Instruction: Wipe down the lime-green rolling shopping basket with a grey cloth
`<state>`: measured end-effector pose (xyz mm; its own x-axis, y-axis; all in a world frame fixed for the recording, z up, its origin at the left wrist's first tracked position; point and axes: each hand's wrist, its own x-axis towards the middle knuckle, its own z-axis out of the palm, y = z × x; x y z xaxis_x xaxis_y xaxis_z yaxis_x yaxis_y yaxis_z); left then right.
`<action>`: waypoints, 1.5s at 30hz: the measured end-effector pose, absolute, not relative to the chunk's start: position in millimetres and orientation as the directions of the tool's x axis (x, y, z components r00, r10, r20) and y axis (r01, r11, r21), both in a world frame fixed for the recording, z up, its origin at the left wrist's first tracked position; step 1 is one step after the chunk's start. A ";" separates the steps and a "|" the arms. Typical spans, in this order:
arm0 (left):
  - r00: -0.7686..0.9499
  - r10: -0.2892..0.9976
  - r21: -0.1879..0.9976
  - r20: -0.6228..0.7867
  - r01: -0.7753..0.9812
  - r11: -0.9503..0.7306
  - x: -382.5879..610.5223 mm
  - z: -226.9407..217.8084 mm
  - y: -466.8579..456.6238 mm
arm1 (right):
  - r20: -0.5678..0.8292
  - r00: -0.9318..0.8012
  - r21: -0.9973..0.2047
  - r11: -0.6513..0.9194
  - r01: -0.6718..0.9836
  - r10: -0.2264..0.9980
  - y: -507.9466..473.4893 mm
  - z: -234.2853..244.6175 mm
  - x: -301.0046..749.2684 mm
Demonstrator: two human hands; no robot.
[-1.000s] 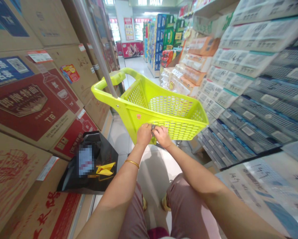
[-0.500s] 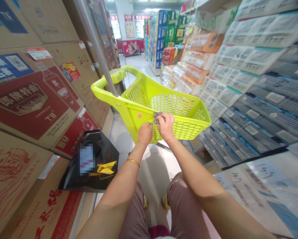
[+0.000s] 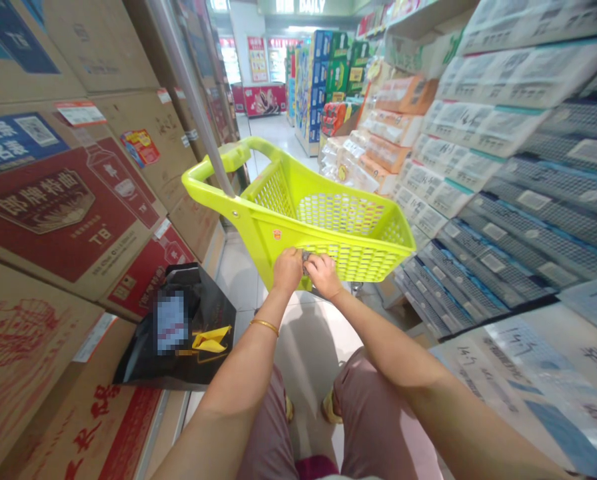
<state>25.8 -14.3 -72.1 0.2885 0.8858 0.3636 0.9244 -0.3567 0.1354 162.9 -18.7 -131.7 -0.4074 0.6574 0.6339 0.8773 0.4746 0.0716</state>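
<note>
cartons [image 3: 68, 207] stack at 9 o'clock, a black bag [image 3: 178, 333] lies at 8, packed shelves [image 3: 503, 200] crowd 3, and centrally the left hand [image 3: 287, 268] and right hand [image 3: 322, 273] pinch narrowly on a small grey piece [image 3: 306, 256] between them, against the green basket [image 3: 263, 230] at 12.

Cart [image 3: 328, 220] between cartons [image 3: 63, 207] and shelves [image 3: 503, 193]
</note>
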 end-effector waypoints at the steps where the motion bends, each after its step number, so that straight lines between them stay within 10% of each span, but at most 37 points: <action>1: 0.292 0.884 0.127 0.365 0.925 -0.358 25.9 -71.9 -14.3 | 0.639 -0.414 0.079 0.480 0.873 0.648 -19.1 -131.6 163.0; 11: 0.288 0.900 0.085 0.326 0.940 -0.332 25.7 -71.9 -12.8 | 0.843 -0.090 -0.117 0.343 0.932 0.531 -5.2 -85.1 153.1; 22: 0.296 0.878 0.139 0.375 0.919 -0.369 19.4 -76.5 -12.9 | 0.685 -0.422 0.097 0.500 0.861 0.593 -17.4 -129.7 164.9; 33: 0.331 0.875 0.086 0.353 0.920 -0.383 28.9 -88.2 -34.1 | 0.823 -0.106 -0.223 0.488 0.844 0.559 -21.7 -107.2 165.5; 45: 0.290 0.925 0.171 0.246 0.926 -0.336 44.2 -104.6 -14.9 | 0.782 -0.216 -0.095 0.455 0.886 0.585 -14.2 -98.1 160.8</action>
